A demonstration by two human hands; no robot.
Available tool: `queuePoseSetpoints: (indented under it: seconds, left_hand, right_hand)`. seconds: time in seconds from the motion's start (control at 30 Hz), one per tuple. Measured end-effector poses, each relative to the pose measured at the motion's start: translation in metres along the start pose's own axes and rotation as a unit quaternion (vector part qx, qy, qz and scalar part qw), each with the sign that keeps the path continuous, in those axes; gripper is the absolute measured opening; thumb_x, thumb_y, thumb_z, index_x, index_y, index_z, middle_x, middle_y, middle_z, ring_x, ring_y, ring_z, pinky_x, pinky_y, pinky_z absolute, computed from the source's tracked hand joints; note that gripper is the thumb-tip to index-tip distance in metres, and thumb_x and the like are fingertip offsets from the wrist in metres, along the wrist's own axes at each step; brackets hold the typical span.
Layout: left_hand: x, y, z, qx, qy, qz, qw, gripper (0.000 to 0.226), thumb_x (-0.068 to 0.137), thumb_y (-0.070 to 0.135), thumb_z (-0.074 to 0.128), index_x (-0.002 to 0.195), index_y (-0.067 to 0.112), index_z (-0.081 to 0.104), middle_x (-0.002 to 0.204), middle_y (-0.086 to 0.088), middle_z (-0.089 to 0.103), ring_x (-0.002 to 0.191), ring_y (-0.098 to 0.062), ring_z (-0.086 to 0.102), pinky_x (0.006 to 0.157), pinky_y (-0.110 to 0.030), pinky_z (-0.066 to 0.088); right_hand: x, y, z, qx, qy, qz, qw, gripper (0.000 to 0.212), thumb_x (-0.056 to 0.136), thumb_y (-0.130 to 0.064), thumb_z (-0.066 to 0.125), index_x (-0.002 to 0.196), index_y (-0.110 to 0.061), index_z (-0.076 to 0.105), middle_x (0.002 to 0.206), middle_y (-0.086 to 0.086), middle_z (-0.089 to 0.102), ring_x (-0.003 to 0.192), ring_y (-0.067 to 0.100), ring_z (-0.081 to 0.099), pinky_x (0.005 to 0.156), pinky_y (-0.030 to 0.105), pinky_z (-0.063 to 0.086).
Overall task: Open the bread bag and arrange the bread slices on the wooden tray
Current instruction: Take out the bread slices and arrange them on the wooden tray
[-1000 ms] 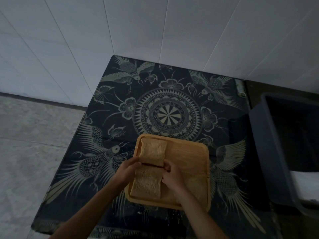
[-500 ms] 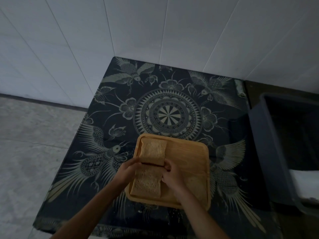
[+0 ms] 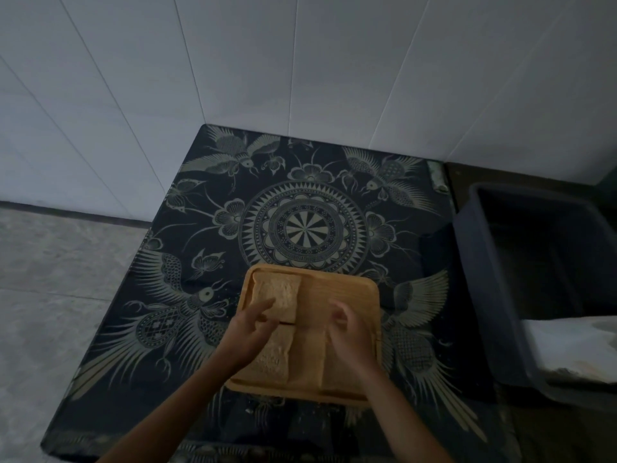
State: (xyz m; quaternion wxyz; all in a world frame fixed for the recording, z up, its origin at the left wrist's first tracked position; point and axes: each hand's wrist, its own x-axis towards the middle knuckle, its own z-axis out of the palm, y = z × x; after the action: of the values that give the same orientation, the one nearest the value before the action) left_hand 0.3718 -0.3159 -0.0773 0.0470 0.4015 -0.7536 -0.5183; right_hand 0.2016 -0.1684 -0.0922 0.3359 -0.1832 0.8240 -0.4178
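A square wooden tray (image 3: pixel 347 289) lies on the dark patterned table. A bread slice (image 3: pixel 278 294) lies flat in its far left corner. A second slice (image 3: pixel 275 357) lies in the near left corner, just behind the first. A third slice (image 3: pixel 310 355) lies to its right, partly under my right wrist. My left hand (image 3: pixel 248 332) hovers over the gap between the two left slices, fingers spread and holding nothing. Over the tray's right half, my right hand (image 3: pixel 349 332) hangs with loosely curled fingers and nothing in it. No bread bag is in view.
The table (image 3: pixel 207 228) has a bird and mandala pattern and stands against a white tiled wall. A dark plastic bin (image 3: pixel 494 295) stands at the table's right edge, with something white (image 3: pixel 567 345) inside it. Grey floor lies to the left.
Both hands have let go of the far left slice and drawn apart. My right hand has moved right over the tray; my left hand has lifted slightly.
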Motion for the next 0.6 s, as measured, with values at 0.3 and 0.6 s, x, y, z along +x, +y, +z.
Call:
queuePoseSetpoints:
  seconds: [0.3,0.6]
  left_hand:
    - [0.004,0.02,0.074,0.059,-0.077,-0.05,0.994,0.031,0.1,0.034,0.054,0.129,0.022,0.06,0.111,0.002,0.067,0.099,-0.015,0.064,0.082,-0.032,0.051]
    - [-0.006,0.007,0.123,0.017,-0.065,-0.119,0.991,0.027,0.095,0.028,0.067,0.12,0.018,0.067,0.11,-0.001,0.072,0.1,-0.018,0.068,0.091,-0.04,0.057]
  right_hand:
    - [-0.008,0.046,-0.069,-0.043,0.07,0.06,0.995,0.028,0.103,-0.019,0.052,0.129,-0.021,0.063,0.124,-0.001,0.066,0.114,0.016,0.062,0.09,0.031,0.051]
    - [-0.034,0.079,-0.07,-0.072,-0.003,0.114,0.991,0.038,0.1,-0.042,0.058,0.134,-0.025,0.062,0.125,-0.003,0.07,0.11,0.014,0.066,0.091,0.034,0.056]
